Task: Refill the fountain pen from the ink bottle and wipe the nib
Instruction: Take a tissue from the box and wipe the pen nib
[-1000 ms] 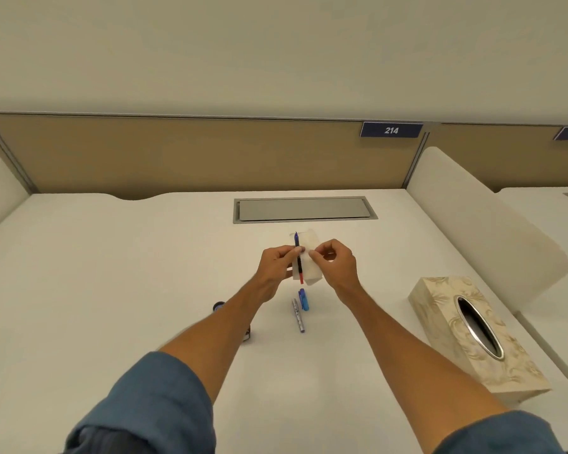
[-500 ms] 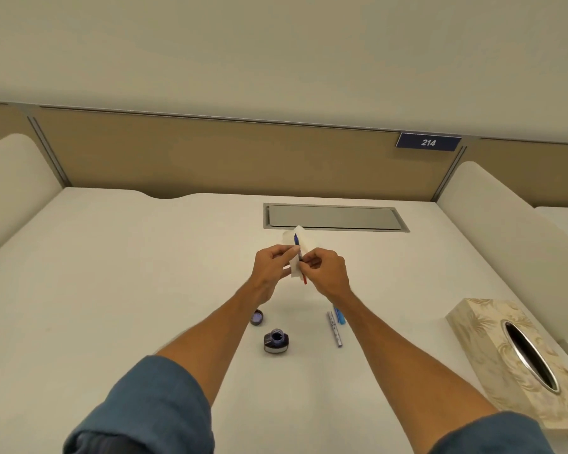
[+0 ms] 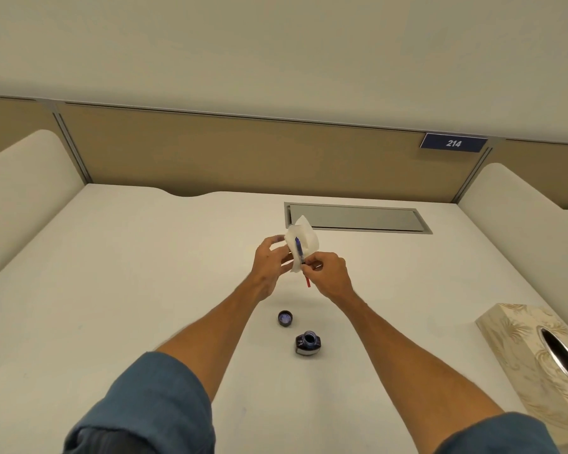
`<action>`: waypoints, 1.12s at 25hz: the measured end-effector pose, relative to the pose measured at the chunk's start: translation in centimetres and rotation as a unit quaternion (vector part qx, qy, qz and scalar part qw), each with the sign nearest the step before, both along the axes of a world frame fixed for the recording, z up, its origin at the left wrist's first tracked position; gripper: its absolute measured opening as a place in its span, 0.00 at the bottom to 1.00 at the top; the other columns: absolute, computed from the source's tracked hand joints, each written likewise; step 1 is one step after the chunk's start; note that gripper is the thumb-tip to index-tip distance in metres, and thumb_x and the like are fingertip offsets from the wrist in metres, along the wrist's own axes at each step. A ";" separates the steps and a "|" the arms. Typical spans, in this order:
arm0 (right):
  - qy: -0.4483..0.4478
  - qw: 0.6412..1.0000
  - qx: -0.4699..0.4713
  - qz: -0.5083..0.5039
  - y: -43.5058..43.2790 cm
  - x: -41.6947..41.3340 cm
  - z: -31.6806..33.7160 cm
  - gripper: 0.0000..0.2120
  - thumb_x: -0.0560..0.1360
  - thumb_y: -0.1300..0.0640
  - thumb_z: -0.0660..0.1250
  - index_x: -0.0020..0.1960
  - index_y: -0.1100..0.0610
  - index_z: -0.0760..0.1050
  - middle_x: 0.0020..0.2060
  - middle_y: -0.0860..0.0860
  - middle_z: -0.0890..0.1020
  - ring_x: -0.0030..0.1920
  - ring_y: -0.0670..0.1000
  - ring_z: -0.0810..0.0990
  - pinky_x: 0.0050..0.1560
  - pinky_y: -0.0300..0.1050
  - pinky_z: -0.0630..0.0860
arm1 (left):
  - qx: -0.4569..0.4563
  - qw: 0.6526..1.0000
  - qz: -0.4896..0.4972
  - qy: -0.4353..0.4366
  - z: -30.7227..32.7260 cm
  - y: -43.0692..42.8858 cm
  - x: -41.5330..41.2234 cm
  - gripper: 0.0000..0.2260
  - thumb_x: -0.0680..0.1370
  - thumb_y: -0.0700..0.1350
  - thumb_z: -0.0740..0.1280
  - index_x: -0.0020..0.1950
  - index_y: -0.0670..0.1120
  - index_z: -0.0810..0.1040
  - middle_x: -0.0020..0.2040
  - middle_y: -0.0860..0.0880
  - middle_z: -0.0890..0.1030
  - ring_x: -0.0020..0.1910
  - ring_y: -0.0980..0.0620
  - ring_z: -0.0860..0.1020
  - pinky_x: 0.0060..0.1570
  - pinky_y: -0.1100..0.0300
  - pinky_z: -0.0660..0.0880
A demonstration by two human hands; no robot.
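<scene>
Head view. Both hands are raised above the middle of the white bench [image 3: 112,290]. The left hand [image 3: 271,265] holds a white tissue [image 3: 304,244], its grip closed loosely on the tissue's left edge, with the tissue standing up toward 12 o'clock. The right hand [image 3: 330,273] pinches the fountain pen [image 3: 299,253] between thumb and fingertips, a firm grasp near the pen's lower half. The pen is nearly upright, tilted slightly; its blue upper end lies against the tissue, and its red lower end projects below the hands toward 6 o'clock. Whether the nib touches the tissue cannot be told. On the bench, at 6 o'clock from the hands, stands the open ink bottle [image 3: 308,343]; its cap [image 3: 285,318] lies apart from it at about 10 o'clock, inner side up. A patterned tissue box [image 3: 518,348] sits at the bench's 4 o'clock edge. A metal hatch [image 3: 358,217] is set flush at 1 o'clock from the hands.
</scene>
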State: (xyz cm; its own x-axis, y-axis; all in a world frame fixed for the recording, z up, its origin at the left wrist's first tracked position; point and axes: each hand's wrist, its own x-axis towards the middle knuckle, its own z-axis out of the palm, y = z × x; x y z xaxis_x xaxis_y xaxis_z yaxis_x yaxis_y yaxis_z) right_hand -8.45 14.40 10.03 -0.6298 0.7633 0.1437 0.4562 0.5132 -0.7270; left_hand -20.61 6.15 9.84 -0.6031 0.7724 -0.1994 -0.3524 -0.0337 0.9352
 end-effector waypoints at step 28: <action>0.036 0.990 -0.072 0.118 3.2 0.9 0.6 0.09 0.70 0.58 0.75 0.48 0.61 0.82 0.38 0.53 0.85 0.38 0.49 0.84 0.46 0.42 0.80 | 0.006 0.992 0.092 0.089 0.8 2.9 1.3 0.10 0.79 0.41 0.66 0.56 0.36 0.80 0.50 0.42 0.82 0.47 0.46 0.81 0.45 0.59 0.81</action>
